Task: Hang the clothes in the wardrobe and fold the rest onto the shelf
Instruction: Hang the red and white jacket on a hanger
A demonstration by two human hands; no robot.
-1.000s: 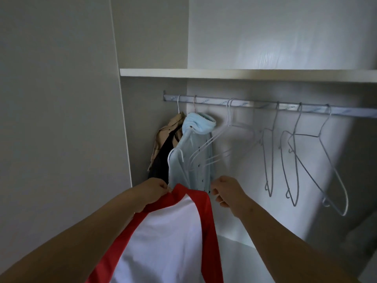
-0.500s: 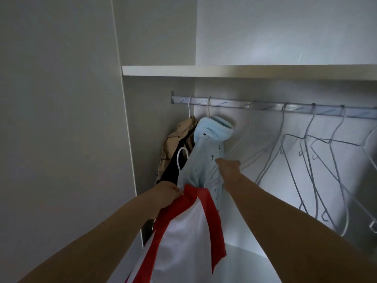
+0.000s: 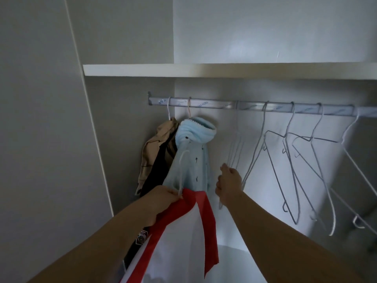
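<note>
The left hand (image 3: 163, 198) holds the red-and-white garment (image 3: 183, 237) up by its top edge, fingers (image 3: 174, 194) clamped on the red trim, just below the light blue garment (image 3: 191, 160) that hangs on the rail (image 3: 204, 104). A white hook (image 3: 182, 160) rises from that grip. The right hand (image 3: 229, 186) is beside it, fingers curled round the lower wire of a blurred wire hanger (image 3: 234, 144) hooked on the rail. A tan garment (image 3: 157, 144) hangs at the far left. Empty hangers (image 3: 289, 160) hang to the right, under the shelf (image 3: 183, 70).
</note>
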